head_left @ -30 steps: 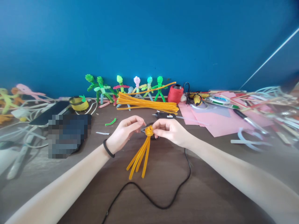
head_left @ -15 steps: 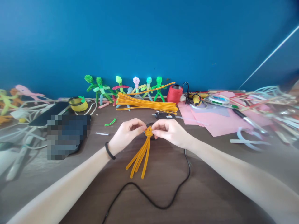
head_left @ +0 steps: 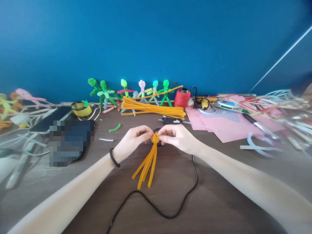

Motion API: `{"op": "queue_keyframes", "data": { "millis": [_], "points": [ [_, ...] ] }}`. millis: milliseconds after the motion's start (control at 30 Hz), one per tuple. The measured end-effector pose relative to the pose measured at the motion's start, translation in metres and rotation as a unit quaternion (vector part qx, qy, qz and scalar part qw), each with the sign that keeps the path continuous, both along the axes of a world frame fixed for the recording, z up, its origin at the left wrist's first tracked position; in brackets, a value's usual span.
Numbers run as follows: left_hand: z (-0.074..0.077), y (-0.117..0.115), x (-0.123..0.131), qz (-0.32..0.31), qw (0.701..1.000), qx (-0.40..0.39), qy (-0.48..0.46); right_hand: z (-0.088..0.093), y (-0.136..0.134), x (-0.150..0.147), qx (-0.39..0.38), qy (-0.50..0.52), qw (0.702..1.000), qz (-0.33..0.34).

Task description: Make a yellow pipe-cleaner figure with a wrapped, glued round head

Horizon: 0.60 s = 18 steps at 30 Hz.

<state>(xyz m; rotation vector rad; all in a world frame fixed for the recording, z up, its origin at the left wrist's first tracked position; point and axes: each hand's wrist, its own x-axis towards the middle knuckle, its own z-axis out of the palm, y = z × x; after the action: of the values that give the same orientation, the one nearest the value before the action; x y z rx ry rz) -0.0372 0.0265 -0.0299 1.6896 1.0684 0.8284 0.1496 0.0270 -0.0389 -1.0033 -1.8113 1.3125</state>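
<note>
Centrally, near the tabletop's [head_left: 219, 201] middle, left hand [head_left: 131, 141] and right hand [head_left: 177, 138] pinch the orange pipe-cleaner knot [head_left: 155, 137]; loose ends [head_left: 146, 167] hang; best wound tightly, evenly.

No readable text anywhere in view.

The glue gun [head_left: 172, 121] on the tabletop [head_left: 219, 195] carries a small pale label, but it is too small and blurred to read. The dark object [head_left: 70, 141] at the left is pixelated, so nothing on it can be made out. The pink paper sheets [head_left: 226, 126], the red spool [head_left: 183, 97] and the tape roll [head_left: 229, 104] show no legible letters, numbers or brand marks. The blue wall [head_left: 156, 42] bears no sign.
</note>
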Motion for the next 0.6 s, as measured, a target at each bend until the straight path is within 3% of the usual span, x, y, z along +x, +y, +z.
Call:
{"op": "queue_keyframes", "data": {
  "millis": [200,600],
  "points": [
    [0.0003,-0.0016,0.0035,-0.009,0.999,-0.036,-0.026,-0.0013,0.0006,0.0003,0.001,-0.001,1.0,0.002],
    [-0.0025,0.0001,0.0032,-0.008,1.0,-0.028,-0.003,-0.0014,0.0008,-0.0002,0.002,-0.007,1.0,0.006]
  ]
}}
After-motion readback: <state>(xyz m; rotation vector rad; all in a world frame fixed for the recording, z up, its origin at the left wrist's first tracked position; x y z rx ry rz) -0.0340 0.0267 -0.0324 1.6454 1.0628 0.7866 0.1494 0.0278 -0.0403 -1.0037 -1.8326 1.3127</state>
